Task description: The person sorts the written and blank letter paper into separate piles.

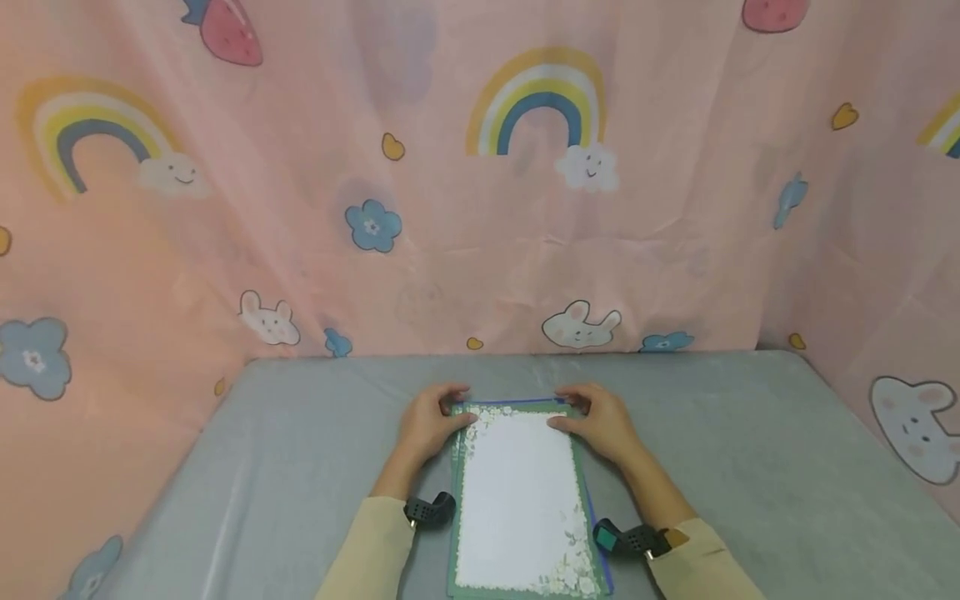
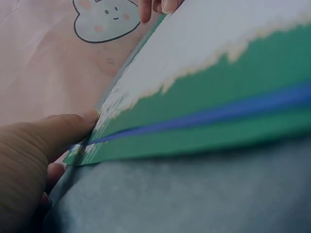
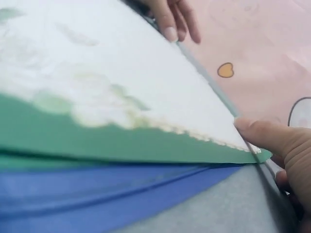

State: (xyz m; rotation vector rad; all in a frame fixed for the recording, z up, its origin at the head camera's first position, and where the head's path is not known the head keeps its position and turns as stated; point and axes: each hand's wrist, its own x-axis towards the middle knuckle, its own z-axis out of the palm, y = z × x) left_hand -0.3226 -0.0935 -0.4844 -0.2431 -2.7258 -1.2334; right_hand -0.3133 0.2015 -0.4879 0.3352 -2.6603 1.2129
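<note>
A small stack of paper sheets [image 1: 517,500] lies upright before me, its top sheet white with a green border and pale flowers at two corners. Blue sheets [image 3: 146,194] show beneath the green edge in the right wrist view, and a blue strip runs between green layers in the left wrist view. My left hand [image 1: 433,421] pinches the far left corner, thumb on top and fingers behind the edge. At the far right corner my right hand [image 1: 600,421] pinches the stack likewise. The sheets' edges do not line up exactly. Some fingers are hidden behind the paper.
The stack is over a grey covered table [image 1: 300,467]. A pink curtain [image 1: 465,250] with rainbows, rabbits and flowers hangs behind the table and at both sides. Black straps with small devices sit on the left wrist [image 1: 431,510] and right wrist [image 1: 633,540].
</note>
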